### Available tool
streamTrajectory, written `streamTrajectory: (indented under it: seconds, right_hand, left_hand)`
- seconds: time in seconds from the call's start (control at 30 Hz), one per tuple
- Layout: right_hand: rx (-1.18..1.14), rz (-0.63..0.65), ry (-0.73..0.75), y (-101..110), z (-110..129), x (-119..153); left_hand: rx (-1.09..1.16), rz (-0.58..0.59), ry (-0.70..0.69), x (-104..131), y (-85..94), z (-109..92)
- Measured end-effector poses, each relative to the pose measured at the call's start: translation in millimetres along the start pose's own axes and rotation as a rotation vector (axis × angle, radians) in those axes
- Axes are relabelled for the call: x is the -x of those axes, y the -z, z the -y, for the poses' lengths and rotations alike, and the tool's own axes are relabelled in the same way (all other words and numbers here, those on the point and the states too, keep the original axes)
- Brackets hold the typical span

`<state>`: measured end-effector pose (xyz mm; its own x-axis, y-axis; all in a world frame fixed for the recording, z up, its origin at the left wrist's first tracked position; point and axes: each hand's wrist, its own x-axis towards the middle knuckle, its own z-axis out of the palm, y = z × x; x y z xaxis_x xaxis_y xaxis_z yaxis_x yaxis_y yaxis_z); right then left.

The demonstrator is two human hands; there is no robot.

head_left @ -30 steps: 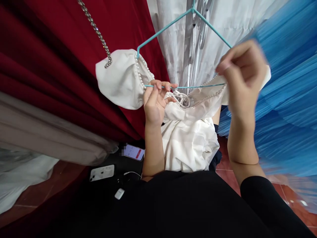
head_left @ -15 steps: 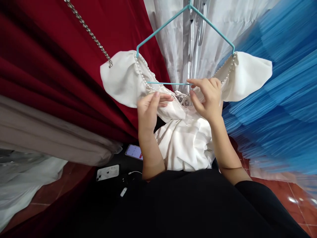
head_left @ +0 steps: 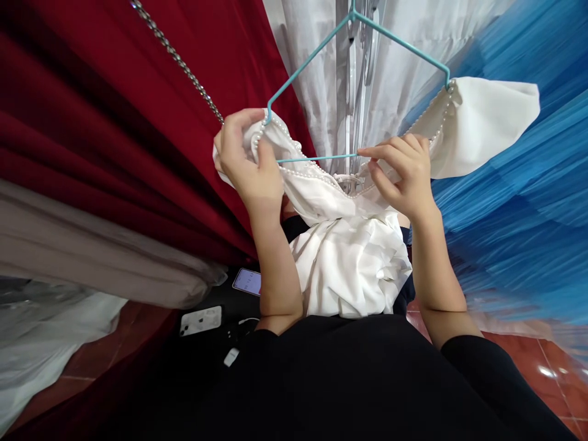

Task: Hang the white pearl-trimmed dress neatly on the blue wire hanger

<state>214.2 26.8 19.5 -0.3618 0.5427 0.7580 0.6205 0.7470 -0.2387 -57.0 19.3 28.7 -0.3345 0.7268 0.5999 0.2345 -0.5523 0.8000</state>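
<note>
A white dress (head_left: 353, 263) with pearl beading along its neckline hangs from a light-blue hanger (head_left: 312, 58), its skirt bunched over my lap. My left hand (head_left: 252, 159) is closed on the dress's left shoulder, at the hanger's left end. My right hand (head_left: 402, 168) pinches the hanger's thin lower bar near its middle. The dress's right sleeve (head_left: 487, 125) spreads out beyond that hand from the hanger's right tip. Part of the left sleeve is hidden behind my left fingers.
Red cloth (head_left: 197, 55) with a beaded chain (head_left: 179, 58) hangs at left. Blue ruffled tulle (head_left: 514, 226) fills the right side, white curtains (head_left: 413, 49) the back. Two phones, a white one (head_left: 201, 321) and a lit one (head_left: 247, 281), lie low at left on something black.
My left hand has moved up and left, closing on the dress's left shoulder. The hanger and dress have shifted right and tilted, right end higher. My right hand has moved slightly right with the bar.
</note>
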Motion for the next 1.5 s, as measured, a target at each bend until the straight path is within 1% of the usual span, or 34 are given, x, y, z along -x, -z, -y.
streamTrajectory:
  seconds: [0.1, 0.17, 0.23, 0.3, 0.37, 0.4, 0.47, 0.5, 0.57, 0.63, 0.67, 0.7, 0.73, 0.83, 0.87, 0.9, 0.93, 1.0, 1.03, 1.1, 1.2, 1.27, 1.3, 1.33, 1.43, 1.47, 1.5]
  right_hand:
    - [-0.001, 0.009, -0.004, 0.4, 1.5, -0.4]
    - [0.004, 0.011, -0.005, 0.7, 1.2, -0.7]
    - [0.013, 0.001, -0.003, 0.4, 0.6, -0.9]
    - [0.009, -0.007, -0.001, -0.6, 0.8, -0.6]
    - [-0.026, -0.013, 0.001, -2.4, 2.7, 0.4]
    - [-0.051, -0.017, 0.004, -3.4, 4.2, 1.1]
    - [-0.094, -0.028, 0.014, -5.9, 7.6, 2.6]
    - [-0.105, -0.036, 0.021, -7.2, 9.3, 3.2]
    - [-0.102, -0.052, 0.032, -10.1, 11.9, 3.7]
    - [-0.089, -0.072, 0.040, -13.0, 13.3, 3.5]
    - [-0.086, -0.086, 0.044, -14.3, 13.6, 3.3]
    - [-0.087, -0.100, 0.049, -15.3, 13.7, 3.1]
    - [-0.089, -0.114, 0.055, -16.1, 13.6, 3.1]
    - [-0.099, -0.146, 0.073, -17.0, 13.0, 4.4]
    - [-0.101, -0.150, 0.077, -17.2, 12.8, 5.0]
    - [-0.103, -0.153, 0.080, -17.4, 12.8, 5.6]
    - [-0.107, -0.158, 0.082, -17.7, 12.8, 6.0]
    - [-0.115, -0.161, 0.083, -18.9, 13.5, 5.9]
    - [-0.118, -0.160, 0.082, -19.6, 14.1, 5.6]
    - [-0.125, -0.158, 0.079, -20.6, 15.8, 4.6]
    - [-0.148, -0.152, 0.074, -19.4, 18.8, 3.7]
    - [-0.158, -0.148, 0.068, -16.1, 20.2, 3.9]
    - [-0.149, -0.167, 0.058, -13.8, 20.3, 3.9]
    - [-0.128, -0.211, 0.038, -11.1, 19.6, 3.6]
    - [-0.003, -0.423, -0.054, -1.1, 10.8, -0.2]
    - [0.039, -0.475, -0.075, 2.5, 5.6, -2.6]
    - [0.069, -0.493, -0.087, 6.1, -0.5, -5.4]
  left_hand:
    - [-0.071, -0.187, -0.145, -16.7, 7.6, -0.3]
    - [-0.085, -0.202, -0.143, -26.2, 14.7, 5.9]
    - [-0.087, -0.274, -0.139, -30.5, 24.2, 19.5]
    - [-0.059, -0.352, -0.127, -26.8, 35.2, 37.2]
    - [-0.030, -0.435, -0.112, -15.4, 44.8, 52.1]
    - [-0.021, -0.461, -0.101, -8.0, 48.0, 56.6]
    - [-0.012, -0.470, -0.098, 7.4, 49.5, 58.0]
    - [-0.008, -0.440, -0.102, 14.2, 47.5, 55.3]
    - [-0.007, -0.323, -0.120, 24.6, 38.5, 45.8]
    - [-0.020, -0.225, -0.165, 30.8, 24.5, 35.4]
    - [-0.027, -0.212, -0.197, 32.8, 16.7, 31.3]
    - [-0.032, -0.230, -0.238, 34.2, 8.9, 28.6]
    - [-0.024, -0.285, -0.285, 35.3, 1.6, 27.2]
    - [0.057, -0.522, -0.400, 37.7, -14.0, 30.7]
    - [0.104, -0.548, -0.408, 38.5, -16.9, 33.0]
    - [0.153, -0.518, -0.390, 39.6, -19.0, 35.1]
    - [0.197, -0.439, -0.346, 40.9, -20.5, 36.2]
    - [0.257, -0.222, -0.222, 44.3, -23.5, 34.1]
    - [0.275, -0.131, -0.166, 46.4, -25.5, 30.5]
    - [0.314, -0.024, -0.109, 50.9, -31.1, 19.1]
    - [0.443, 0.025, -0.131, 56.5, -42.1, -1.0]
    - [0.528, 0.024, -0.154, 58.2, -49.1, -10.2]
    - [0.558, 0.019, -0.159, 58.3, -51.9, -12.6]
    - [0.578, 0.010, -0.160, 58.0, -54.1, -13.7]
    - [0.579, -0.037, -0.134, 56.2, -56.8, -11.3]
    - [0.571, -0.048, -0.123, 55.7, -56.6, -9.9]
    - [0.567, -0.057, -0.115, 55.3, -56.2, -8.6]
